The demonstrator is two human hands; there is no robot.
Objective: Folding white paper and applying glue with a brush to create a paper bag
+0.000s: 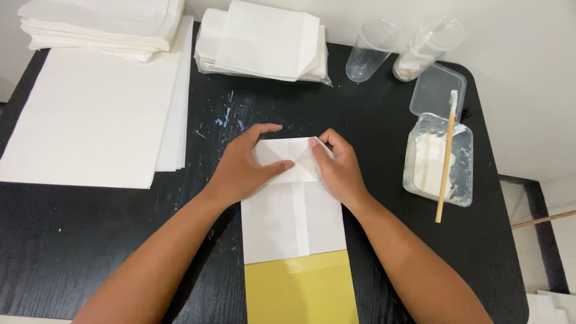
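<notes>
At the centre of the black surface (pixel 90 240) lies a white paper bag (pixel 294 222), flat and lengthwise, its far end folded into a diamond of creased flaps and its near end resting on a yellow sheet (pixel 300 291) at six o'clock. Both hands press down on that folded end: the left hand (pixel 243 171) lies spread over the flaps from nine o'clock, thumb stretched across the crease, and the right hand (pixel 339 168) holds the opposite edge from three o'clock, fingers bent onto the paper; neither pinches anything that I can make out. A narrow seam runs down the middle of the bag toward the yellow sheet. Toward ten o'clock sits a broad pile of large white sheets (pixel 96 114), with a second stack of folded paper (pixel 102 27) beyond it at eleven. Finished white bags (pixel 264 42) are heaped at twelve o'clock. Two clear plastic cups (pixel 372 51) lie near one o'clock. At three o'clock stands a clear tub of white paste (pixel 438 159), a wooden stick (pixel 447 162) laid across it, its lid (pixel 435 90) just behind.
</notes>
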